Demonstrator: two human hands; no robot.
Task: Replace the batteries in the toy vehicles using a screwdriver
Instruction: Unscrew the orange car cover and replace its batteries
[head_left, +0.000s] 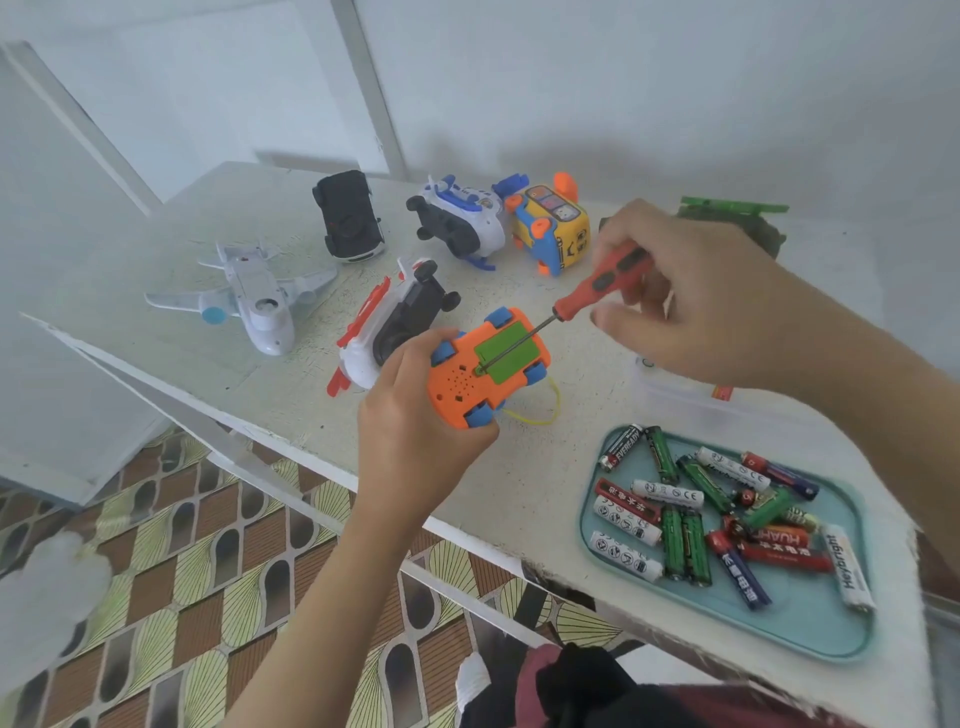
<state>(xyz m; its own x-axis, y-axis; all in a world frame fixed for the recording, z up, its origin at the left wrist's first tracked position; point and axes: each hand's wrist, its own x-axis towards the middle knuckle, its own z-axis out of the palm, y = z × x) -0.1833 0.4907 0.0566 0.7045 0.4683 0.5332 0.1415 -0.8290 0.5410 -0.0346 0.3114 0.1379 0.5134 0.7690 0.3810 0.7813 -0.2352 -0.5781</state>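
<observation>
While the left hand (415, 441) grips the orange toy car (467, 384) underside up over the surface (519, 467), I have the right hand (691, 296) closed around the red handle of the screwdriver (602, 283), fingers curled on the grip. The shaft runs down across the green battery cover (506, 353), and the tip sits at the cover edge nearest the left hand. I judge the retaining screw to be there, though the screw head is too small to make out. The step in hand is working that screw. The shaft lies at a shallow angle to the cover, so I would raise the handle until the shaft stands closer to square with the screw, then seat the tip fully before turning. Apply pressure along the shaft only. Turn with the fingertips of the right hand and let the left hand resist the twist. A slipping tip could chew the screw head or mark the cover. The tray (810, 623) of batteries (685, 540) lies beneath the right forearm, on my side of the right hand.
</observation>
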